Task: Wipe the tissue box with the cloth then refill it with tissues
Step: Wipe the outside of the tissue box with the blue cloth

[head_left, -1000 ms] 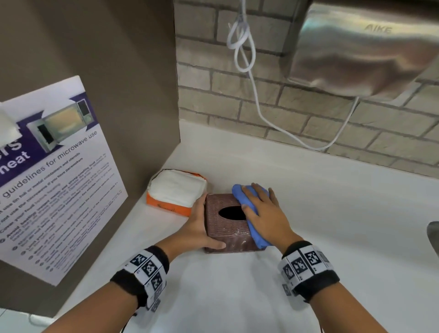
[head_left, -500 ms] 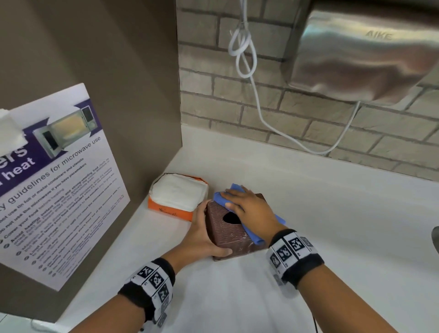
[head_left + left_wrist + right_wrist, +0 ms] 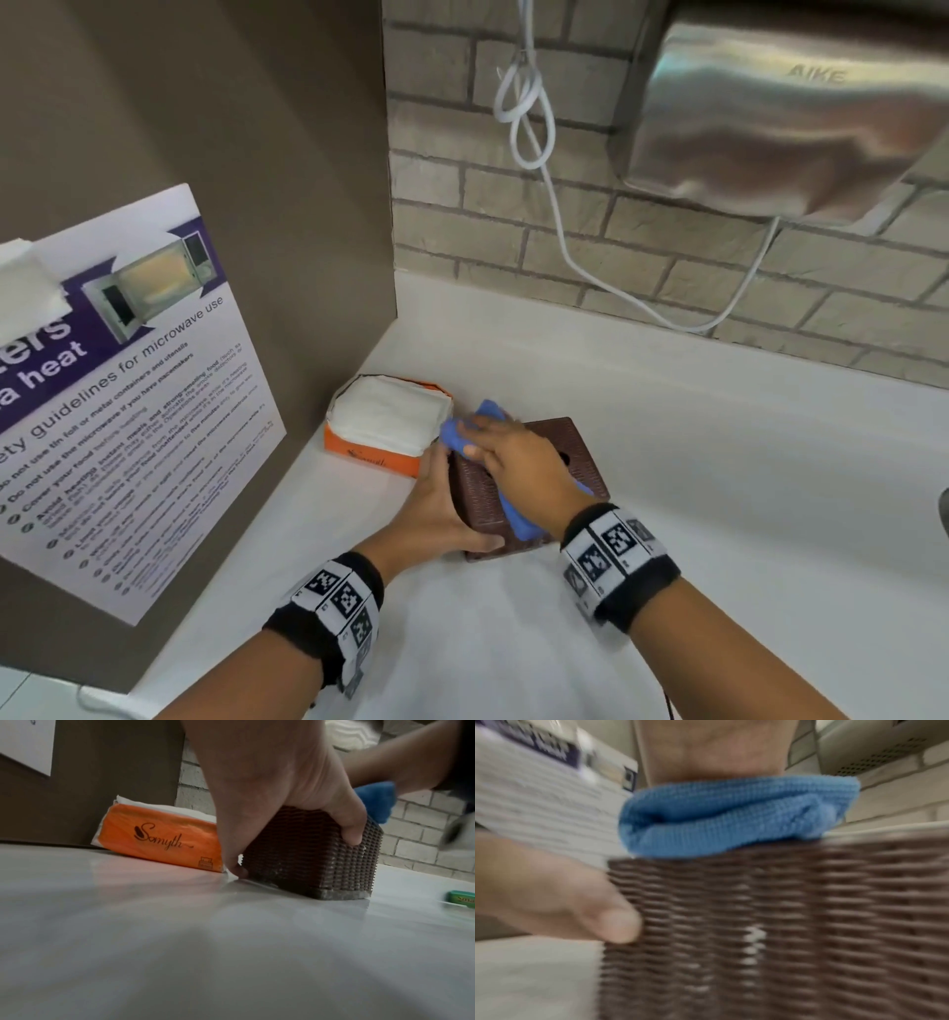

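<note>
blue cloth [image 3: 516, 506] atop brown tissue box [image 3: 575, 457]

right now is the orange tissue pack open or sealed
Open: the orange tissue pack shows bare white tissues on top, its wrapper only around the sides.

one brown tissue box [image 3: 560, 452] sits in the middle. one blue cloth [image 3: 518, 514] is on it. one orange tissue pack [image 3: 385, 437] is at ten o'clock from it. two hands: left hand [image 3: 436, 514], right hand [image 3: 518, 457]. one poster [image 3: 128, 401], one dryer [image 3: 780, 113].
</note>
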Demonstrator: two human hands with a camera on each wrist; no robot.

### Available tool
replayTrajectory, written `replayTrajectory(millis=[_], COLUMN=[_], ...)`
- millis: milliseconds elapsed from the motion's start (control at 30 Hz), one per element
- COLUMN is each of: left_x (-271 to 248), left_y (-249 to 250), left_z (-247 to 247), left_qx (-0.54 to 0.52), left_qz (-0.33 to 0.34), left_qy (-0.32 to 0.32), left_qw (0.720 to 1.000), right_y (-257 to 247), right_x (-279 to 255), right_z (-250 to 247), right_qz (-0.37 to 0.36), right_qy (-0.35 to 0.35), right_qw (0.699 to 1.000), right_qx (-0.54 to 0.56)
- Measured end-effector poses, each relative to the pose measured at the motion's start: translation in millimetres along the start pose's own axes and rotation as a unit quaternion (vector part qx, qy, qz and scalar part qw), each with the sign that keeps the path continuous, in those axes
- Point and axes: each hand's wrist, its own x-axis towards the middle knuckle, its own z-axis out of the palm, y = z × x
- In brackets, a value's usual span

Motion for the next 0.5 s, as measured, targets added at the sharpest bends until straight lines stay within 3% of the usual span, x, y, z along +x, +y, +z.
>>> replayTrajectory(millis=[100, 200, 400, 500], left_x=[-3.9, -1.5, -1.2, 0.0], left_y=[0.7, 0.5, 8.2, 7.7], left_z=[-1.6, -4.1, -2.5, -3.3], left_qx=[0.002, 0.001, 0.033, 0.033], left_qz=[-0.038, -0.007, 0.023, 0.024], left_qy=[-0.023, -0.005, 0.019, 0.018], left_qw=[0.999, 1.000, 0.999, 0.999], right_y=[-14.4, 0.2, 76.7, 72.0], right_x=[-35.2, -65.4, -117.7, -125.7], right_z=[10.7, 10.5, -17.2, -17.7], right_qz=[-0.071, -0.085, 0.003, 0.049], right_qy=[-0.018, 0.002, 0.103, 0.142], right_qw=[0.997, 0.996, 0.995, 0.988], right_qx=[-0.004, 0.016, 0.015, 0.023])
